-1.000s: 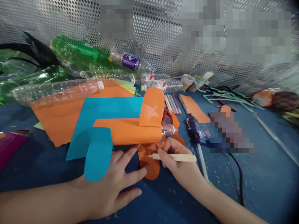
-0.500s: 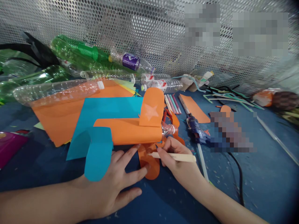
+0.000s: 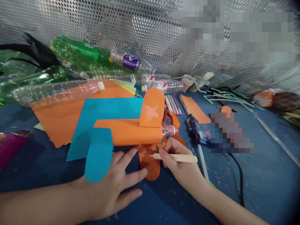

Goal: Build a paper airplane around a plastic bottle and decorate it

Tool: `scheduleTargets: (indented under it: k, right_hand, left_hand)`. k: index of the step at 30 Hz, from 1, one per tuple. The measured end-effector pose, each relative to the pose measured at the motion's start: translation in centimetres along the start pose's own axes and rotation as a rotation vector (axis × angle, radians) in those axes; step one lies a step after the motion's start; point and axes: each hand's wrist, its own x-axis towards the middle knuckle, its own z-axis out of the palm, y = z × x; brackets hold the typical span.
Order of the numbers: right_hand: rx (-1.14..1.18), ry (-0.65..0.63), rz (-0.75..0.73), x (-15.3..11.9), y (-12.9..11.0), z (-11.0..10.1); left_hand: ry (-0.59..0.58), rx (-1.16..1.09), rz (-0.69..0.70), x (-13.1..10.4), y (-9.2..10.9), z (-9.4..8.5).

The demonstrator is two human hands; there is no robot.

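Note:
An orange paper-wrapped bottle (image 3: 133, 134) lies sideways, its clear neck pointing right. On its upper side stands an orange rounded flap (image 3: 152, 107) with a pale star; a blue rounded flap (image 3: 98, 154) hangs at its left end. Below the bottle, a darker-looking orange flap (image 3: 152, 168) extends toward me. My left hand (image 3: 124, 179) is spread, with fingertips against this lower flap and the bottle's underside. My right hand (image 3: 179, 162) pinches a cream marker (image 3: 185, 158), its tip at the lower flap.
Blue and orange sheets (image 3: 79, 109) lie behind the bottle, with plastic bottles (image 3: 77, 53) further back against perforated metal. Several markers (image 3: 173, 104), a blue glue gun (image 3: 198, 132) with a black cable, and straws (image 3: 234, 98) lie right. A magenta object (image 3: 11, 147) is far left.
The cream marker and my right fingers have shifted very slightly to the right. My left hand and the wrapped bottle look unmoved.

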Motion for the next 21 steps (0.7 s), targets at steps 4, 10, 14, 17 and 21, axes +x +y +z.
scheduleTargets:
  k: [4, 10, 14, 17, 21]
  right_hand:
    - [-0.010, 0.007, -0.007, -0.04, -0.03, -0.04]
    - [-0.025, 0.012, -0.012, -0.11, -0.02, -0.11]
    - [-0.023, 0.009, -0.012, -0.09, -0.05, -0.05]
    - [-0.007, 0.005, -0.006, -0.11, -0.03, -0.04]
    - [-0.023, -0.001, -0.017, -0.15, -0.09, -0.07]
  left_hand:
    - [-0.006, -0.009, -0.008, 0.02, 0.17, 0.21]
    - [-0.005, -0.017, -0.029, -0.02, 0.37, 0.44]
    - [-0.004, -0.003, -0.019, 0.04, 0.25, 0.21]
    - [-0.024, -0.001, -0.004, 0.08, 0.13, 0.04]
    - [-0.015, -0.006, -0.001, 0.12, 0.09, -0.09]
